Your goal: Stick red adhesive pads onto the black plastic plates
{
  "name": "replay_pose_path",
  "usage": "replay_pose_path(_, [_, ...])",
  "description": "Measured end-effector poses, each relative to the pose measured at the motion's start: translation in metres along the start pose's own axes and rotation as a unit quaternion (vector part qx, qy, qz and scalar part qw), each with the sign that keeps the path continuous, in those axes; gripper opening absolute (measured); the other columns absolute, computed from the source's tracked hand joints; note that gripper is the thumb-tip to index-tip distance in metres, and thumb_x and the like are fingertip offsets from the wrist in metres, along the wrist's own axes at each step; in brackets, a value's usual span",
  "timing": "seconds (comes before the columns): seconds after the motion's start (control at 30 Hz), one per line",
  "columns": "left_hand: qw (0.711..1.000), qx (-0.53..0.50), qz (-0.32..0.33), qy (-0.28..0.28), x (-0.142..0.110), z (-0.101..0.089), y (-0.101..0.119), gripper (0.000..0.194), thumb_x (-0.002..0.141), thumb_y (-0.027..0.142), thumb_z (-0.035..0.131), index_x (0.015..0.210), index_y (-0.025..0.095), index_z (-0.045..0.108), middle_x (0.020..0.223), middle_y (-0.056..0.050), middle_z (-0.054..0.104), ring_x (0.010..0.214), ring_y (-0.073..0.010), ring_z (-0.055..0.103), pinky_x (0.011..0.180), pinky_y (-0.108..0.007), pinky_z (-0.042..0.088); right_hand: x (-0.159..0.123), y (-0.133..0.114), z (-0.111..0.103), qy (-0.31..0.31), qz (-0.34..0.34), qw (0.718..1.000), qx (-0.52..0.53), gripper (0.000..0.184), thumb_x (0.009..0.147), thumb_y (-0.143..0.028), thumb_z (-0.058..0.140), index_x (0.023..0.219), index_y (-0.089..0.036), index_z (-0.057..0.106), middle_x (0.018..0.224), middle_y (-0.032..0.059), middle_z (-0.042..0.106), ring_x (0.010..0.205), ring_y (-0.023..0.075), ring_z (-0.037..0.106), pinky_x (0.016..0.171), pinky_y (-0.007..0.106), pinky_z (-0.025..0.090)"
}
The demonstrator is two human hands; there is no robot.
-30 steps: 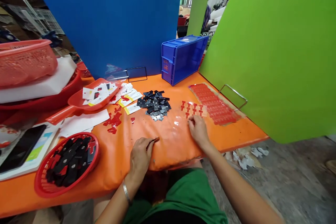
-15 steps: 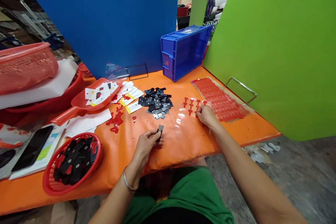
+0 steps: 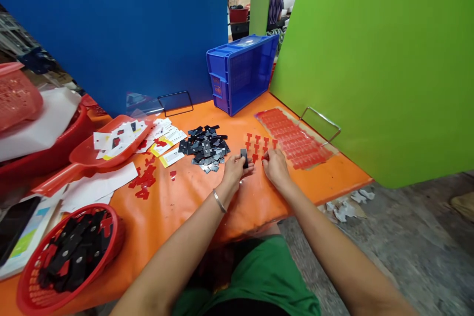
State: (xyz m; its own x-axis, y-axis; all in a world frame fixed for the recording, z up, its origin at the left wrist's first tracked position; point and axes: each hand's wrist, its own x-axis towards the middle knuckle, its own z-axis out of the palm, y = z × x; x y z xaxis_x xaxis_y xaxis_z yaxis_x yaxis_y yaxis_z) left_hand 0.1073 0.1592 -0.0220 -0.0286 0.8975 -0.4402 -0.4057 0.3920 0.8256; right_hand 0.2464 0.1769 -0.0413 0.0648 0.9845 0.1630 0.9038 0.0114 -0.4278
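Nearest us are our green-clothed legs (image 3: 274,271), under the edge of a bench (image 3: 207,212) covered in glossy orange sheeting. At near left, a round red plastic basket (image 3: 25,281) holds black pieces and some red ones. Over the bench, our left hand (image 3: 235,170), a silver bracelet at its wrist, pinches a small dark rectangular piece (image 3: 244,157) upright between thumb and fingers. Just beside it, our right hand (image 3: 276,167) has its fingertips together at the near edge of a clear sheet of red T-shaped pieces (image 3: 265,142); we cannot tell whether it grips one. Left of these lie a heap of flat black pieces (image 3: 206,147) and loose red scraps (image 3: 144,180). Farther back, a blue plastic crate (image 3: 242,74) stands on its side between blue and green panels.
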Motion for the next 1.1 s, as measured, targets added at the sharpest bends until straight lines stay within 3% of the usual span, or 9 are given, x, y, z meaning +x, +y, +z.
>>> replay_pose_path(0.17, [1.0, 0.01, 0.003, 0.026, 0.018, 0.009, -0.007, 0.003, 0.084, 0.011, 0.05, 0.081, 0.011, 0.05, 0.082, -0.01, 0.064, 0.068, -0.0135, 0.066, 0.074, -0.034, 0.055, -0.002, 0.002, 0.001, 0.012, -0.022, 0.999, 0.029, 0.014, 0.075, -0.015, 0.045, 0.082, -0.018, 0.056, 0.09, 0.0099, 0.055, 0.086, 0.0227, 0.05, 0.08, 0.034, 0.039])
replay_pose_path(0.3, [0.999, 0.015, -0.001, 0.043, 0.02, 0.008, -0.01, 0.006, 0.083, 0.007, 0.048, 0.079, 0.012, 0.048, 0.079, -0.01, 0.064, 0.07, -0.0143, 0.067, 0.074, -0.033, 0.055, -0.002, 0.014, 0.0, 0.055, -0.044, 0.986, 0.154, 0.006, 0.074, -0.018, 0.047, 0.069, -0.02, 0.049, 0.077, 0.006, 0.055, 0.077, 0.0207, 0.05, 0.073, 0.033, 0.041])
replay_pose_path(0.37, [0.999, 0.015, -0.007, 0.046, 0.021, 0.009, -0.01, 0.008, 0.083, 0.005, 0.047, 0.078, 0.012, 0.048, 0.079, -0.01, 0.065, 0.069, -0.0147, 0.067, 0.072, -0.033, 0.055, -0.001, 0.021, -0.004, 0.066, -0.019, 0.964, 0.255, 0.007, 0.075, -0.024, 0.05, 0.069, -0.021, 0.048, 0.072, 0.0027, 0.055, 0.071, 0.0182, 0.052, 0.068, 0.031, 0.043])
replay_pose_path(0.53, [0.999, 0.016, -0.027, 0.03, 0.017, 0.009, -0.001, 0.01, 0.083, 0.004, 0.046, 0.076, 0.01, 0.051, 0.076, -0.011, 0.065, 0.065, -0.014, 0.066, 0.069, -0.031, 0.056, -0.005, 0.024, -0.014, 0.062, 0.091, 0.876, 0.469, 0.022, 0.068, -0.039, 0.063, 0.072, -0.02, 0.051, 0.062, -0.003, 0.053, 0.055, 0.0123, 0.051, 0.052, 0.025, 0.043])
replay_pose_path(0.63, [0.999, 0.021, -0.036, 0.001, -0.001, 0.0, 0.007, 0.011, 0.083, 0.007, 0.049, 0.074, 0.008, 0.055, 0.07, -0.01, 0.064, 0.06, -0.0136, 0.065, 0.066, -0.029, 0.056, -0.022, 0.009, -0.019, 0.048, 0.092, 0.859, 0.502, 0.026, 0.061, -0.035, 0.071, 0.071, -0.019, 0.054, 0.059, -0.0039, 0.053, 0.051, 0.01, 0.048, 0.048, 0.022, 0.039])
replay_pose_path(0.77, [0.998, 0.034, -0.041, -0.033, -0.048, -0.027, 0.007, 0.003, 0.077, 0.009, 0.06, 0.077, 0.007, 0.06, 0.067, -0.009, 0.065, 0.055, -0.0128, 0.063, 0.058, -0.025, 0.055, -0.058, -0.023, -0.021, -0.037, 0.075, 0.843, 0.532, 0.026, 0.06, -0.034, 0.073, 0.069, -0.019, 0.053, 0.058, -0.0035, 0.054, 0.05, 0.0096, 0.049, 0.048, 0.022, 0.04])
replay_pose_path(0.9, [0.994, 0.011, -0.099, -0.043, -0.091, -0.057, -0.007, 0.017, 0.072, 0.003, 0.061, 0.088, 0.007, 0.062, 0.07, -0.008, 0.067, 0.056, -0.0142, 0.065, 0.059, -0.028, 0.056, -0.095, -0.051, -0.017, -0.101, 0.058, 0.837, 0.534, 0.023, 0.062, -0.032, 0.07, 0.067, -0.02, 0.051, 0.062, -0.0023, 0.056, 0.056, 0.0119, 0.054, 0.052, 0.024, 0.046])
replay_pose_path(1.1, [0.992, -0.015, -0.119, -0.049, -0.107, -0.075, -0.023, 0.02, 0.072, -0.002, 0.054, 0.089, 0.005, 0.061, 0.071, -0.009, 0.067, 0.063, -0.0152, 0.067, 0.062, -0.025, 0.057, -0.122, -0.062, -0.006, -0.114, 0.056, 0.849, 0.512, 0.018, 0.068, -0.029, 0.064, 0.072, -0.022, 0.048, 0.063, -0.0029, 0.055, 0.056, 0.0124, 0.054, 0.049, 0.024, 0.047])
